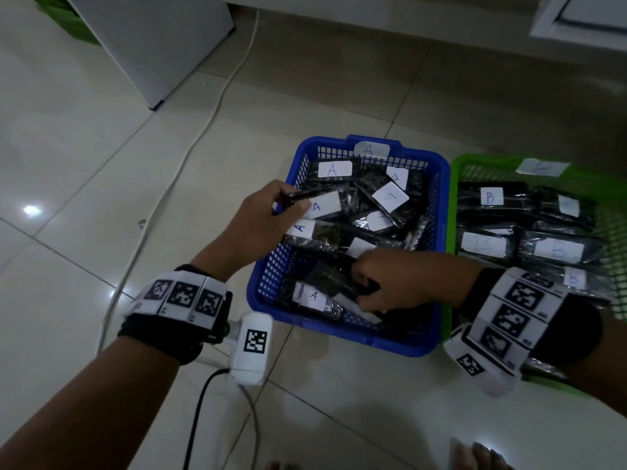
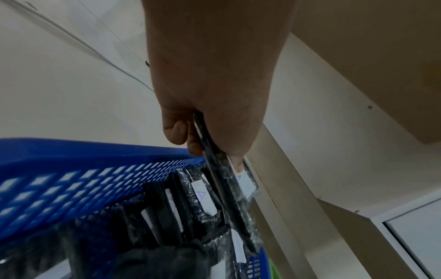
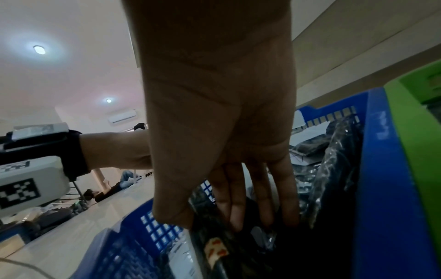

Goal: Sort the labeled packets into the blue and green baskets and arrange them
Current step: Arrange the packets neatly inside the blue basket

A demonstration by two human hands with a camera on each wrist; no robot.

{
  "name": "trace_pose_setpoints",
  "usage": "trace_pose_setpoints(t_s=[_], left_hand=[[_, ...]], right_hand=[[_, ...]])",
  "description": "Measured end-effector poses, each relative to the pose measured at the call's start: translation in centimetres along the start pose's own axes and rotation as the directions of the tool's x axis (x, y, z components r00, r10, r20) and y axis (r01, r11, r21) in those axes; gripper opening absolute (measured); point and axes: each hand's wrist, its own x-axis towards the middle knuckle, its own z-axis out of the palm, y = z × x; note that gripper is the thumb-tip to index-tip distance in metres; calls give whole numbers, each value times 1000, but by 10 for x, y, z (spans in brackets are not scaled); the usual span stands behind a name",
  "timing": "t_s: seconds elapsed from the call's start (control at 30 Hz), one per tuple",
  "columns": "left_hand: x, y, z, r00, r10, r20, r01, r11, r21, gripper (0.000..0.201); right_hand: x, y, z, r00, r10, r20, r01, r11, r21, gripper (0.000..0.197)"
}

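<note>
We are seeing the left hand pinching an A-labeled packet lengthwise across the blue basket; the right hand, fingers extended, is pressing packets.

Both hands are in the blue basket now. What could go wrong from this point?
1. The left hand pinches an A packet only by its end; the glossy wrap could slip.
2. The right hand has its fingers down among loosely heaped packets in the blue basket; stirring them may flip labels face-down.
3. The green basket of B packets sits directly alongside, so a lifted packet could land in the wrong one.
</note>
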Motion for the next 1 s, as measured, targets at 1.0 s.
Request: trace_pose_setpoints(t_s=[1.0], left_hand=[[5, 11, -11, 972, -106, -209, 48, 963, -264, 25]], right_hand=[[-22, 2, -56, 952, 91, -292, -33, 979, 201, 23]])
